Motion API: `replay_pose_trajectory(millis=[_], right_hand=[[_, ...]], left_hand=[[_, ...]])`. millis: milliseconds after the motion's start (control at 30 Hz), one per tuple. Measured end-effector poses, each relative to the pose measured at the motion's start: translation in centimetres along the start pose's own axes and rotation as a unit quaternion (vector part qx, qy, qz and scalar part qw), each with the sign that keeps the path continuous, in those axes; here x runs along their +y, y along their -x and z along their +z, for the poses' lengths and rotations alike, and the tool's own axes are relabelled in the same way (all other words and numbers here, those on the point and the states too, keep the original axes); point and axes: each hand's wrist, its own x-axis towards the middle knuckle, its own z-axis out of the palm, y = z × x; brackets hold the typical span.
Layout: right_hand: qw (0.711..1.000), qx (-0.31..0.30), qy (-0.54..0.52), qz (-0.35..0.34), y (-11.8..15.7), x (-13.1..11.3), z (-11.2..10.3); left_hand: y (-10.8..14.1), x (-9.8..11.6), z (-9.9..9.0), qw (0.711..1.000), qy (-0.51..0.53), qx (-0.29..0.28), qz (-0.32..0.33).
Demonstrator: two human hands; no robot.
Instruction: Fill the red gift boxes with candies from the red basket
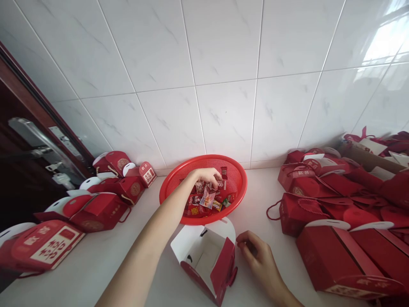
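A red plastic basket (243,187) against the wall holds wrapped candies (207,200). My left hand (207,175) reaches into it, palm down, fingertips bent onto the candies; what they pinch, if anything, is hidden. In front of the basket stands an open red box (223,264) with a white inside and no candy visible in it. Just right of that box is my right hand (255,251), its fingers curled and thumb close to the index finger, near the white flap; anything between them is too small to make out.
Several closed red gift boxes (102,213) stand at the left, beside a dark door with a metal handle (41,136). Many more red boxes (338,256) crowd the right side, with a cardboard carton (361,155) behind them. A tiled wall (223,106) bounds the back.
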Motion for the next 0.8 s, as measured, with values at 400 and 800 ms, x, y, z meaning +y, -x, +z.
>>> replay_pose_trajectory(millis=[400, 800], right_hand=[[0.989, 0.053, -0.131, 0.033, -0.4, -1.5, -0.8], [0.939, 0.140, -0.315, -0.019, 0.1, -5.7, -4.1]], left_hand=[[7.0, 6.8, 1.5, 0.986, 0.041, 0.060, 0.152], [11.3, 11.4, 8.4, 0.975, 0.036, 0.038, 0.214]])
